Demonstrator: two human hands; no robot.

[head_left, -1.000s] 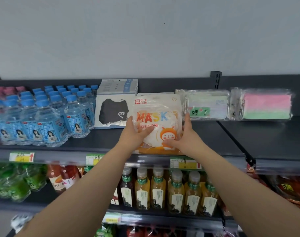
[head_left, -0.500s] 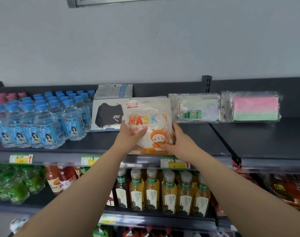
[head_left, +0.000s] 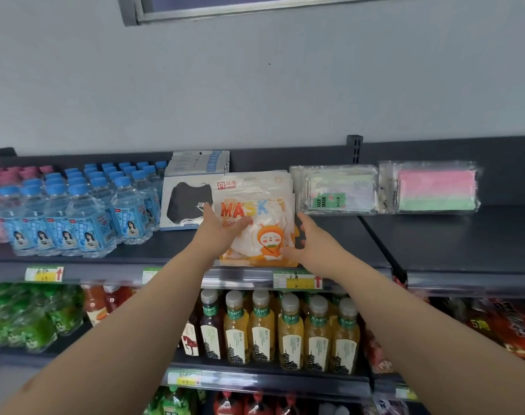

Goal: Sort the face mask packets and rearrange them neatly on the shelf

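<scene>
A white and orange "MASK" packet (head_left: 255, 217) with a cartoon figure stands at the front of the top shelf (head_left: 339, 238), with more packets of its kind stacked behind it. My left hand (head_left: 220, 232) holds its left edge, thumb across the front. My right hand (head_left: 310, 241) holds the lower right edge, thumb on the front and index finger straight up beside it. Behind it on the left stands a black mask packet (head_left: 186, 205) with a stack of white and blue mask boxes (head_left: 200, 161). To the right stand a clear "FACE MASK" packet (head_left: 336, 190) and a pink and green mask packet (head_left: 432, 188).
Water bottles (head_left: 75, 211) with blue caps fill the shelf's left part. A dark divider (head_left: 378, 238) splits the shelf right of my right hand, with bare shelf beyond it. Tea bottles (head_left: 288, 330) stand on the shelf below. Price tags run along the front rail (head_left: 297, 280).
The view has tilted upward, showing a window frame on the wall. Both hands still hold the MASK packet at the shelf's front. My right hand's fingers have spread slightly.
</scene>
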